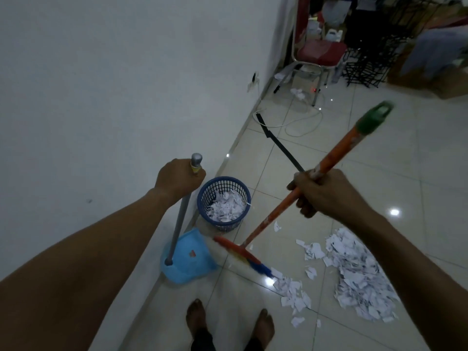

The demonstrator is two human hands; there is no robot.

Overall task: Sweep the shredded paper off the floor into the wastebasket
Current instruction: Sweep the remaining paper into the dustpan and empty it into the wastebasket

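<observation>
While two bare feet (229, 323) stand on the tiled floor (316, 160) at the bottom of the view, most of the shredded paper (354, 272) is not yet collected: it lies in a broad heap to the person's right, with a smaller scatter trailing toward the broom head (243, 257). The bristles touch the near edge of that scatter, so a stroke toward the pan looks to be in hand. Just beside the broom head, against the wall, sits the blue dustpan (187, 259), and it appears to hold no paper. The left hand (179, 179) has its fingers curled round the top of the dustpan's grey handle (178, 221), keeping it upright. The right hand (326, 192) is wrapped tightly round the orange broom handle (336, 153), partway along its length. Beyond the pan, close to the wall, stands the blue wastebasket (224, 202), with a layer of shreds already inside. I judge the job under half done, with several more loads left. Farther off are a loose cable (301, 125) and a red chair (320, 50).
</observation>
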